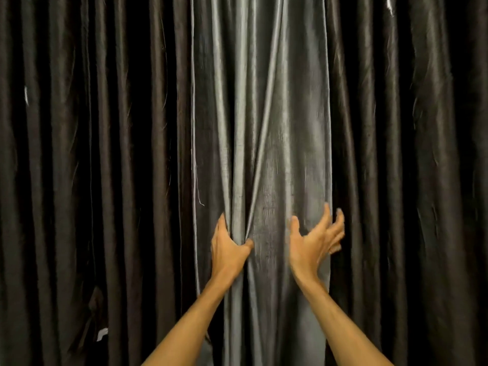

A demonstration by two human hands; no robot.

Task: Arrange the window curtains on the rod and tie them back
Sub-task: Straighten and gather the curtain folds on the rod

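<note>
Curtains (264, 75) hang in vertical pleats across the whole view. Nearest, two bare forearms (184, 326) reach up from the bottom edge. The left hand (228, 245) grips a fold of the grey panel (266, 133), thumb in front and fingers tucked round behind the pleat. The right hand (314, 240) holds nothing, its fingers spread and blurred at the panel's right edge; whether it touches the cloth cannot be told. The hands are apart, with grey cloth between them. Farther back, dark panels (105, 133) hang on both sides.
</note>
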